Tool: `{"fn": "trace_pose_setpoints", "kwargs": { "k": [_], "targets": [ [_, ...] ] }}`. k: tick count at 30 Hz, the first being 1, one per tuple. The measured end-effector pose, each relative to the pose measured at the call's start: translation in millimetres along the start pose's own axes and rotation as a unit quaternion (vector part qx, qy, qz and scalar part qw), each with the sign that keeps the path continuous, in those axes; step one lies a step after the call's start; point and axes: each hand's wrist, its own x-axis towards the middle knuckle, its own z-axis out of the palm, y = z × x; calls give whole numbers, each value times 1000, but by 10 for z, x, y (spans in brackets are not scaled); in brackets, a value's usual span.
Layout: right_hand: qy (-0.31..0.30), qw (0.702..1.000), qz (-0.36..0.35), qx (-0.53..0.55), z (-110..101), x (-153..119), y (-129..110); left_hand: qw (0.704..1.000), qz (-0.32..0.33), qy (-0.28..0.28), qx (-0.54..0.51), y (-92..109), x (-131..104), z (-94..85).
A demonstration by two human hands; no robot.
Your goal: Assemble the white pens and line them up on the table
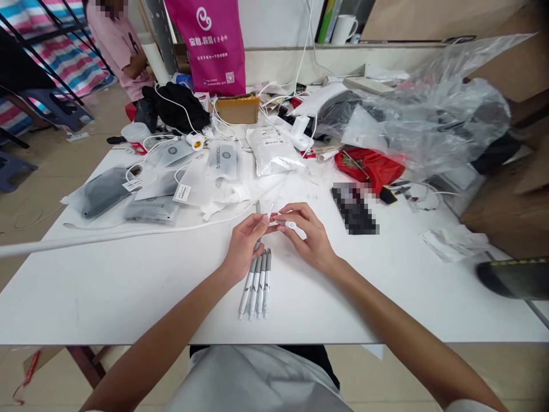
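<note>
Both my hands meet over the middle of the white table point(171, 292). The fingers of my left hand point(243, 247) are closed on a grey pen part point(258, 207), which runs down behind the thumb. A thin white stick point(271, 209) rises at the same fingertips; whether it is a refill I cannot tell. Between the thumb and fingers of my right hand point(312, 239) is a white pen barrel point(290, 225), its round end turned towards me. Just below my left hand, several white pens point(257, 289) with grey grips lie side by side.
Plastic-wrapped packages point(156, 209) and a white cable point(128, 236) lie on the left. A dark, blurred rectangular object point(354, 212) is to the right, beyond it a red bag point(373, 171), clear plastic point(450, 120) and crumpled tissue point(454, 241). A person point(122, 51) is at the back left.
</note>
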Motion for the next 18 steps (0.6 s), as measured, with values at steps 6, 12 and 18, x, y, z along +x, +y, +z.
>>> {"fn": "trace_pose_setpoints", "kwargs": {
  "k": [6, 12, 18],
  "targets": [
    [-1, 1000, -7, -6, 1, 19, -24, 1000, -1, -5, -8, -7, 0, -8],
    [-4, 1000, -9, 1, 2, 8, -22, 1000, -6, -1, -10, 0, -1, -6],
    [-6, 1000, -8, -5, 4, -7, -2, 1000, -6, -2, -17, -2, 0, -7]
  ]
}}
